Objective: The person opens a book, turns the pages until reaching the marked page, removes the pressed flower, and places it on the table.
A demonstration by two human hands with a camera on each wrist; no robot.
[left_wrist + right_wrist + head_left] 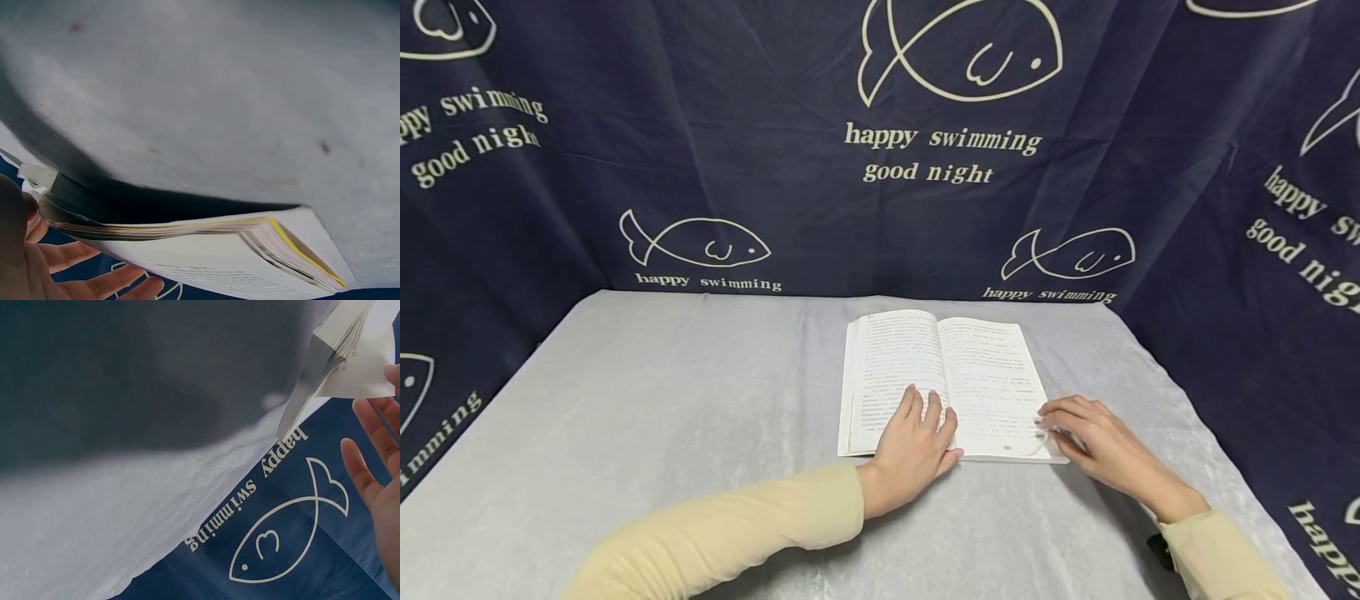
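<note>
An open book [992,375] with printed white pages lies face up on the grey cloth. My left hand [913,450] rests across the lower part of its left page and the fold, fingers spread. At the lower right corner, my right hand [1101,442] pinches a page [369,378] whose corner bends up from the pages below. In the right wrist view the page edge sits between the thumb and the fingers [359,465]. From the left wrist, the bottom edge of the book [187,230] shows its stacked pages, with a yellow sheet among them.
Grey cloth [700,400] covers the table. Dark blue curtains [805,167] with white fish drawings and lettering hang behind it and at both sides. A small black object [1161,550] shows at the right sleeve.
</note>
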